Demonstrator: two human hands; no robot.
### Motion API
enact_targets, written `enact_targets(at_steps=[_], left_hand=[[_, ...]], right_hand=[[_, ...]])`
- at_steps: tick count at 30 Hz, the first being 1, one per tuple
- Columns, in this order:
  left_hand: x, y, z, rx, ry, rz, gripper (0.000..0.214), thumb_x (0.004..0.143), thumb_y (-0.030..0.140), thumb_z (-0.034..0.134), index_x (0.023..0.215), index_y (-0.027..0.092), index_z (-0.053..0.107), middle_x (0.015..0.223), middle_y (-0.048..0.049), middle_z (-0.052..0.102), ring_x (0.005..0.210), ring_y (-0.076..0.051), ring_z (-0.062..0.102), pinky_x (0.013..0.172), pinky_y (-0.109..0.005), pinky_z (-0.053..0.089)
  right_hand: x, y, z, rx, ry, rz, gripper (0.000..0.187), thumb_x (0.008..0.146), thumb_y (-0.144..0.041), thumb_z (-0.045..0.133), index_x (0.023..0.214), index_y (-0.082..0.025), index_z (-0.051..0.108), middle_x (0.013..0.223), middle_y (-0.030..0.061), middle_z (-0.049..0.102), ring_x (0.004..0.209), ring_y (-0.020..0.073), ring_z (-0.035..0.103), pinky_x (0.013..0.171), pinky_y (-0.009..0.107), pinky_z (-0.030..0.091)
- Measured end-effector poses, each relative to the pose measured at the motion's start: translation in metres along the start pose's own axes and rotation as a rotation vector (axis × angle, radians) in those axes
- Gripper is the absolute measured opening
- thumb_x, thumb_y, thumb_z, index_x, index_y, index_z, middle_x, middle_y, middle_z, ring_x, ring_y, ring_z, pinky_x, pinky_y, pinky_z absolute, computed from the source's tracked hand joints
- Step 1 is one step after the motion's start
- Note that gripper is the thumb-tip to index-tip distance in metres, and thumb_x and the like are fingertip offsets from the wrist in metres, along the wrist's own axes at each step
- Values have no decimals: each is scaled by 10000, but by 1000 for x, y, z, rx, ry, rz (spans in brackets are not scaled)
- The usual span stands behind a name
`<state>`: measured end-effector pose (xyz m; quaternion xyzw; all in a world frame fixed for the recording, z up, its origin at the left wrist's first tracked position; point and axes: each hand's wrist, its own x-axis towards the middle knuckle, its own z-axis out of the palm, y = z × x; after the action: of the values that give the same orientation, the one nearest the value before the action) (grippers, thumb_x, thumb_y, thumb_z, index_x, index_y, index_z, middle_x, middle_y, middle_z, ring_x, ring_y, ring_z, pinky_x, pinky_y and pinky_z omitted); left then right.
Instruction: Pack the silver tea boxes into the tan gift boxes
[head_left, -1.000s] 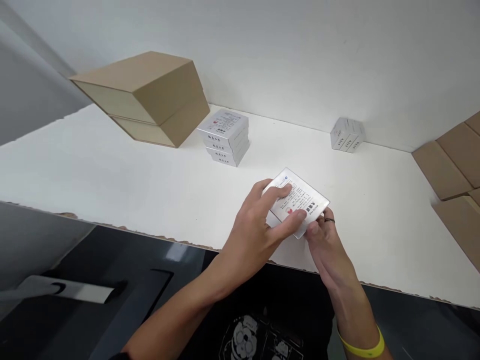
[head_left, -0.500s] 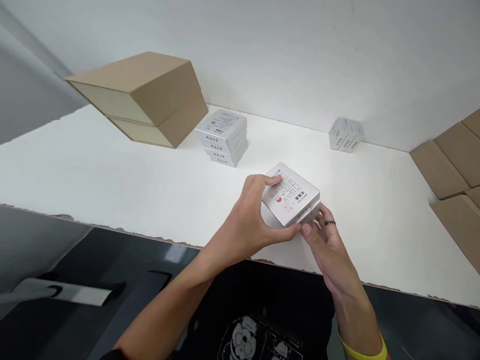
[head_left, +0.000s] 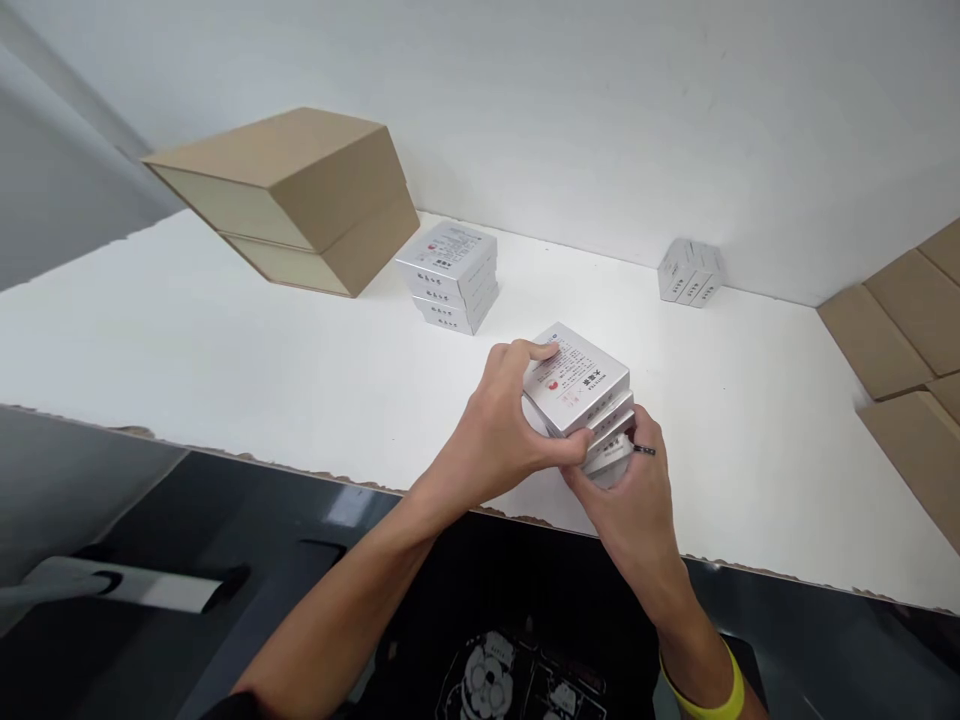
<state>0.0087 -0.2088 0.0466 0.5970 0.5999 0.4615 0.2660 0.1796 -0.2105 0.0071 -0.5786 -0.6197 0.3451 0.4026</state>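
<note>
A stack of three small white printed boxes (head_left: 583, 393) is held just above the white table (head_left: 225, 340) near its front edge. My left hand (head_left: 504, 430) grips the stack's left side, thumb at the front and fingers curled over the top left corner. My right hand (head_left: 628, 495), with a dark ring and a yellow wristband, closes on the stack's lower right corner from below. The top box shows black text and a red mark.
Another stack of white boxes (head_left: 450, 275) stands further back, beside two stacked brown cardboard boxes (head_left: 300, 200) at the back left. A small white box group (head_left: 690, 270) sits by the back wall. Flat brown cardboard pieces (head_left: 900, 340) lie at the right.
The held boxes were turned from a tilted face-up pose into a squared stack. Both hands closed tighter around it, and my right hand slid under its lower right corner.
</note>
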Motion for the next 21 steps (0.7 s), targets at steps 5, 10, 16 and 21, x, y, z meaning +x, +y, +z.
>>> enact_targets(at_steps=[5,10,16,21], left_hand=[[1,-1,0,29,4,14,712,675,365,814,1304,237,506,1270,-89,519,1163,-281,546,992,-486,540],[1,5,3,99,-54,62,734,675,323,804,1326,208,486,1268,-106,479,1148,-291,545,964,-473,560],[7,11,7,197,-187,160,744,667,273,815,1327,180,485,1226,-117,470,1129,-316,553,956,-500,555],[24,12,-10,169,-426,189,775,637,268,845,1315,228,472,1207,-73,480,1050,-270,575,893,-456,569]], right_hand=[[-3,3,3,-38,5,25,929,715,-731,779,1435,-229,475,1398,171,540,1319,421,461,1101,680,407],[-22,15,16,-12,79,-72,1038,719,-758,816,1466,-252,301,1510,199,405,1396,398,412,1171,660,372],[-43,24,34,-128,214,-201,971,831,-609,817,1483,-288,173,1511,220,370,1395,364,442,1146,630,429],[-45,29,36,-299,364,-315,846,875,-467,800,1491,-259,258,1349,196,513,1173,348,589,964,601,560]])
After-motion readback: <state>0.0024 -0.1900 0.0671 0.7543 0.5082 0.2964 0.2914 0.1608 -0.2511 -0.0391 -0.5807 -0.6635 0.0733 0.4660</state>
